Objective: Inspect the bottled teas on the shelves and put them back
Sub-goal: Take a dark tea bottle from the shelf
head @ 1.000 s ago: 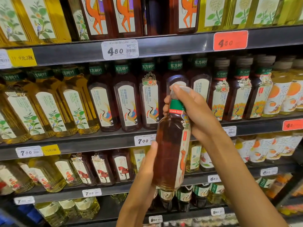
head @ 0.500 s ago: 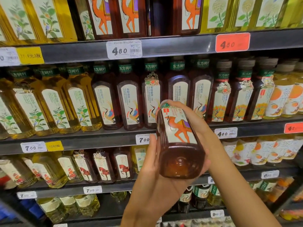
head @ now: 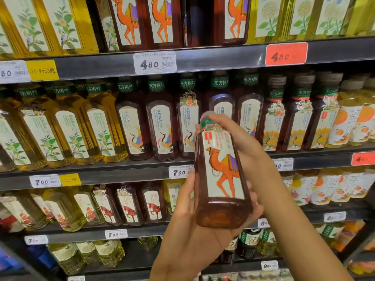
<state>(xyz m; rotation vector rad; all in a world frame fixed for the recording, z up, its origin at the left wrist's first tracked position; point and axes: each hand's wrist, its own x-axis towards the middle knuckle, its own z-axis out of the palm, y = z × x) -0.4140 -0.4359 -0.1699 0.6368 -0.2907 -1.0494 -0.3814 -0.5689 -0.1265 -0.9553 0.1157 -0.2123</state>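
A dark red-brown tea bottle (head: 221, 175) with an orange camel on its pale label is held in front of the shelves, tilted with its base toward me. My left hand (head: 188, 226) cradles its base from below, fingers wrapped around the underside. My right hand (head: 241, 138) grips its neck and green cap end from the right. On the top shelf, matching camel bottles (head: 142, 21) stand with a dark gap (head: 199, 21) between them.
Grey shelf rails (head: 223, 59) carry price tags such as 4.80 (head: 155, 62) and a red tag (head: 286, 54). Crane-label dark bottles (head: 162, 128) and yellow tea bottles (head: 67, 130) fill the middle shelf. Lower shelves hold horse-label bottles (head: 129, 203).
The bottle went from upright with its side toward me to tilted with the camel label facing me. My left hand moved under its base. It now sits a little more upright than half a second ago.
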